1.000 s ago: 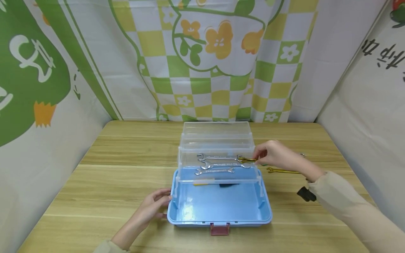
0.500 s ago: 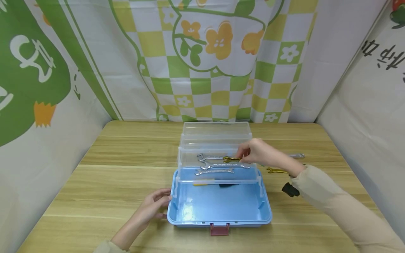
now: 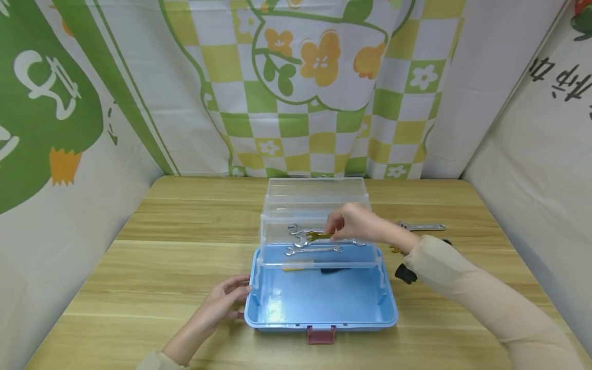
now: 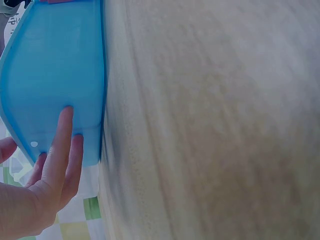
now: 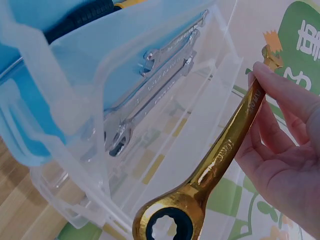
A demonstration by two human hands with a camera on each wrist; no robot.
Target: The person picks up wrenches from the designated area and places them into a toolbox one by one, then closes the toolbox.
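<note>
My right hand pinches a gold combination wrench near its open end, above the lower clear tray of a blue toolbox. In the right wrist view the wrench's ratchet ring hangs nearest the camera. Several silver open-end wrenches lie in that tray beneath the hand. My left hand rests against the box's left side; in the left wrist view its extended fingers touch the blue wall.
Right of the box, a silver adjustable wrench and another gold wrench, mostly behind my right arm, lie on the wooden table. A yellow handle and a black one show inside the box. The red latch faces front.
My right hand has moved left over the tray with the gold wrench in it, uncovering the adjustable wrench on the table. The left hand and the box have stayed put.
</note>
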